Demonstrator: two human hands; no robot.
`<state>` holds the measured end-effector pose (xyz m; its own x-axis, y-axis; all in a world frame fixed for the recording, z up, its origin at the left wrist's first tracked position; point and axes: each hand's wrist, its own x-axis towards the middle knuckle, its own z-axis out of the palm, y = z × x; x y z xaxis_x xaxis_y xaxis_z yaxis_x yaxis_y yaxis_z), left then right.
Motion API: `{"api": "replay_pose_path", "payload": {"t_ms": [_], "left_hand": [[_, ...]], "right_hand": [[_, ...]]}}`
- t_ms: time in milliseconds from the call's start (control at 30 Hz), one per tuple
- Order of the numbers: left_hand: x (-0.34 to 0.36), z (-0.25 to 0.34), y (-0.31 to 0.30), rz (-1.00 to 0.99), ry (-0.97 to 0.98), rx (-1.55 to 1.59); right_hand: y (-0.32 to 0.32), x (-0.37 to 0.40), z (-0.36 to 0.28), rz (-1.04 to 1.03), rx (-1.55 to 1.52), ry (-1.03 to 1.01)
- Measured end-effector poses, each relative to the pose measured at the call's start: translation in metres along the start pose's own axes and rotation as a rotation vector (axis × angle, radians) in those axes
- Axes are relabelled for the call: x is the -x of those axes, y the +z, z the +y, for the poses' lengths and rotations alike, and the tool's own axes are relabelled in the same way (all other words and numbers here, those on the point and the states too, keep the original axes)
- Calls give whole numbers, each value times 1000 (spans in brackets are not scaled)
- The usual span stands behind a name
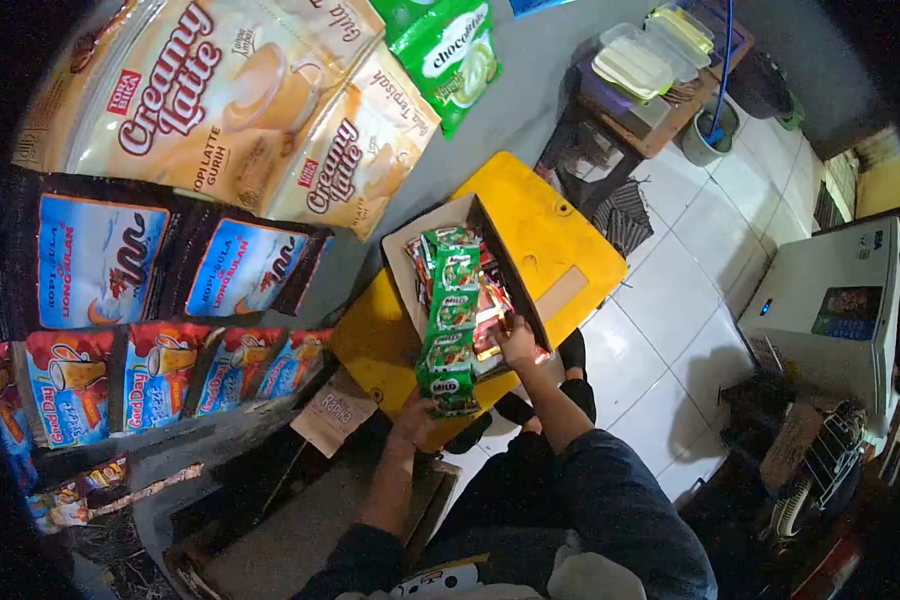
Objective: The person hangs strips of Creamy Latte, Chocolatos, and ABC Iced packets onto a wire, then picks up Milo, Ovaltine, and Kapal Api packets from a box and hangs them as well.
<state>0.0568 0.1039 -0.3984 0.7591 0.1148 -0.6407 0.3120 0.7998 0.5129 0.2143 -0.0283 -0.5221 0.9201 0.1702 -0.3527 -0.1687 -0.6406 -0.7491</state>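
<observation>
A strip of green Milo sachets (456,310) runs lengthwise over an open cardboard box (404,262), its lower end hanging over the near edge. My left hand (411,424) is closed on that lower end. Inside the box, to the right of the strip, lie red and gold sachets (491,310). My right hand (516,345) reaches into the box's near right part, its fingers closed round a red and gold packet. The box rests on a yellow surface (560,235).
Hanging coffee sachets (245,265) and larger latte packs (220,100) line the wall at left. A brown paper bag (334,413) is left of my left hand. Plastic containers (635,65), a bucket (709,135) and a white freezer (830,300) stand farther right.
</observation>
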Motion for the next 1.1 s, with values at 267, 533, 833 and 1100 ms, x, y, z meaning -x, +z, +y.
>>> {"api": "replay_pose_path", "payload": {"t_ms": [267,533,833,1100], "left_hand": [[3,5,40,219,-370,104],[-12,-38,-1,200,-286,-514],[12,-38,4,153,39,-457],[63,-22,51,71,-173,-950]], "right_hand": [[-5,-8,-13,-328,-104,138],[-21,-1,6,-529,-550,386],[-44,46,11,-725,-888,422],[-57,73,-30,-828,-1334,599]]}}
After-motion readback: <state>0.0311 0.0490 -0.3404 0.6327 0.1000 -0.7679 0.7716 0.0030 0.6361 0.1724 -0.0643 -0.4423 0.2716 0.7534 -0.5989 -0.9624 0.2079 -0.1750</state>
